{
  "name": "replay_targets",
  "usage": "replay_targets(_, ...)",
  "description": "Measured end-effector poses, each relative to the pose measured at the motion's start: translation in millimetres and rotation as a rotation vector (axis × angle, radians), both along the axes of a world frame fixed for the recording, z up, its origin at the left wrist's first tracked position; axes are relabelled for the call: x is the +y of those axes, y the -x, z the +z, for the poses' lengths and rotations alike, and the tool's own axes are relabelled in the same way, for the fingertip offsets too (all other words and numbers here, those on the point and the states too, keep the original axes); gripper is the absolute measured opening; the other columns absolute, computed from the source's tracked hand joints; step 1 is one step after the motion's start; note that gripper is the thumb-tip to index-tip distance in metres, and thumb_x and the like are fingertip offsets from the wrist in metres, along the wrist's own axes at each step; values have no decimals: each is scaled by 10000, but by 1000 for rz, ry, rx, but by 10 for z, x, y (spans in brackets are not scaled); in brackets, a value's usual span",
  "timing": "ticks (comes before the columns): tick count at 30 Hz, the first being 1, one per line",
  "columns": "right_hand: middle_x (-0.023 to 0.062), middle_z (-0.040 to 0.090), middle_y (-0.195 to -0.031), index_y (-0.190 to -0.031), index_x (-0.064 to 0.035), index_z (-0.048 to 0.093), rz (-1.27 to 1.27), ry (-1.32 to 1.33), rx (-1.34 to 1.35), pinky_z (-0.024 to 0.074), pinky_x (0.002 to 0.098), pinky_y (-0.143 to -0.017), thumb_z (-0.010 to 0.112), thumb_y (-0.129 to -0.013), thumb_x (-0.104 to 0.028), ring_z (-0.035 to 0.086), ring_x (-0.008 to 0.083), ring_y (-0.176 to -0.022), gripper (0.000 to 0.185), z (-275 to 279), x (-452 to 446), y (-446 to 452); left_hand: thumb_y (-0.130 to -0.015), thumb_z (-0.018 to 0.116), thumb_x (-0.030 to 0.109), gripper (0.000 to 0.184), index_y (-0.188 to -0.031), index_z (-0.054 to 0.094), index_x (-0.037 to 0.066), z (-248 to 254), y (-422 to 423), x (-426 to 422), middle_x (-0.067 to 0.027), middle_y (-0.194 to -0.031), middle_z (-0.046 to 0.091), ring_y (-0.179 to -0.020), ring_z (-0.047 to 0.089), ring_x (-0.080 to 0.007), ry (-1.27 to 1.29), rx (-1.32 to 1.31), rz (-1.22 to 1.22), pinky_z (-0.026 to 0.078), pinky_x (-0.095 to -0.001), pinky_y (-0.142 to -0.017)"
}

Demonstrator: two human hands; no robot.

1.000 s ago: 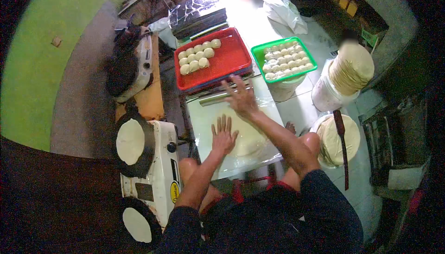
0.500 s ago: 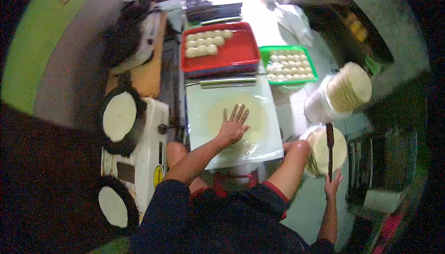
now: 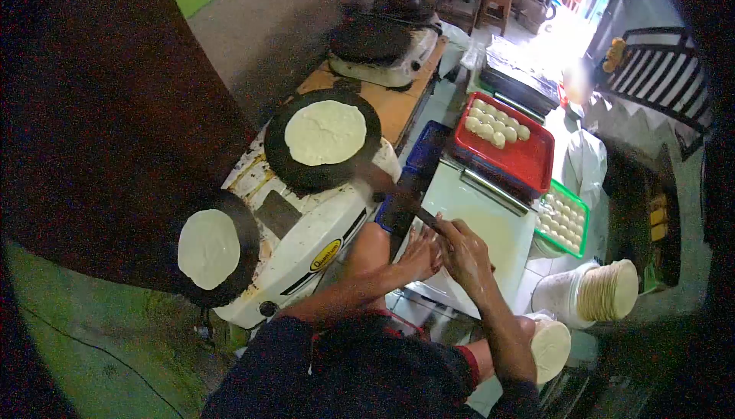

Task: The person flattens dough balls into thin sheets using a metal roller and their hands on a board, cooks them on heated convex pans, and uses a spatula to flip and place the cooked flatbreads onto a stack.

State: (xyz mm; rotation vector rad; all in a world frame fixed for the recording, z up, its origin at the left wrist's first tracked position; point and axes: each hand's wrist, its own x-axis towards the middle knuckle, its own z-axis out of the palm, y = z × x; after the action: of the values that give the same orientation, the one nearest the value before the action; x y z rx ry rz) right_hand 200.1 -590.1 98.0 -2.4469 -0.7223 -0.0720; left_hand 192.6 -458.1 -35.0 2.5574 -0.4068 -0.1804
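Note:
My right hand [image 3: 465,253] is closed around the handle of a dark spatula [image 3: 417,208], whose blurred blade reaches left to the near side of the upper griddle pan [image 3: 305,180]. A pale round flatbread [image 3: 325,133] lies in that pan. Beside the right hand, my left hand [image 3: 423,254] is low over the near left part of the white board [image 3: 440,189], fingers stretched out and holding nothing I can see. A thin, rolled-out dough sheet [image 3: 490,228] lies on the board, partly behind my right hand. Another flatbread [image 3: 208,249] lies in the lower pan [image 3: 246,247].
Both pans sit on a white two-burner stove [image 3: 306,254] to my left. Beyond the board are a red tray [image 3: 528,163] and a green tray [image 3: 583,239] with dough balls. Stacked flatbreads [image 3: 609,293] and another stack [image 3: 550,350] stand at right.
My right hand has swung the spatula from the lower right across to the stove. My left hand has drawn back from the dough sheet's middle. The view has turned left.

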Motion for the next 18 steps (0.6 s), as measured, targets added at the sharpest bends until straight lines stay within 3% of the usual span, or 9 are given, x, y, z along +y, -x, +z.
replay_targets(2, 144, 642, -971, -1136, -107, 648, 83, 132, 17, 522, 472, -736, 616, -908, -105, 658, 379, -863, 230, 108, 222, -243, -993, 518, 382, 648, -1526, 332, 64, -52, 44, 247, -300, -1582, 211, -1485, 155, -470, -28, 53, 21, 197, -685, -1140)
replay_targets(3, 142, 641, -967, -1127, -114, 651, 83, 214, 28, 523, 475, -737, 620, -905, -115, 660, 377, -862, 224, 187, 233, -345, -970, 550, 387, 597, -1443, 456, 35, -30, 185, 413, -316, -1525, 316, -1423, 293, -485, 85, -203, 130, 279, -611, -1141)
replay_targets(6, 148, 635, -954, -1108, -128, 662, 45, 354, 37, 520, 479, -795, 648, -882, -152, 654, 369, -940, 228, 211, 274, -832, -924, 634, 318, 552, -1379, 522, 28, 86, 510, 963, -291, -1467, 405, -1334, 420, -462, 144, -230, 309, 350, -543, -1115)
replay_targets(7, 152, 650, -1006, -1158, -140, 658, 118, 346, -11, 535, 475, -799, 637, -899, -159, 660, 371, -953, 261, 96, 341, -1093, -908, 651, 291, 535, -1358, 537, 26, 9, 523, 982, -278, -1434, 433, -1318, 435, -451, 312, -185, 360, 360, -533, -1108)
replay_targets(11, 178, 671, -1124, -1200, -90, 659, 357, 78, -67, 523, 446, -916, 647, -899, -150, 647, 382, -1044, 307, -800, 1274, -2012, -843, 722, 183, 475, -1271, 596, 18, -817, 537, 930, -229, -1304, 545, -1255, 496, -409, 946, 2, 520, 401, -491, -1080)
replay_targets(14, 175, 687, -1093, -1179, -62, 666, 563, -135, 84, 502, 437, -964, 671, -888, -161, 653, 363, -1050, 308, -790, 1954, -2093, -797, 764, 144, 432, -1192, 648, 12, -1050, 484, 990, -212, -1235, 596, -1208, 537, -398, 959, -49, 578, 425, -477, -1061)
replay_targets(18, 176, 687, -1098, -1157, -59, 666, 364, -187, 362, 524, 453, -918, 649, -894, -141, 657, 359, -1040, 276, -433, 2059, -2066, -782, 777, 135, 399, -1154, 677, 36, -721, 690, 969, -202, -1240, 599, -1199, 545, -391, 955, -220, 630, 427, -471, -1059)
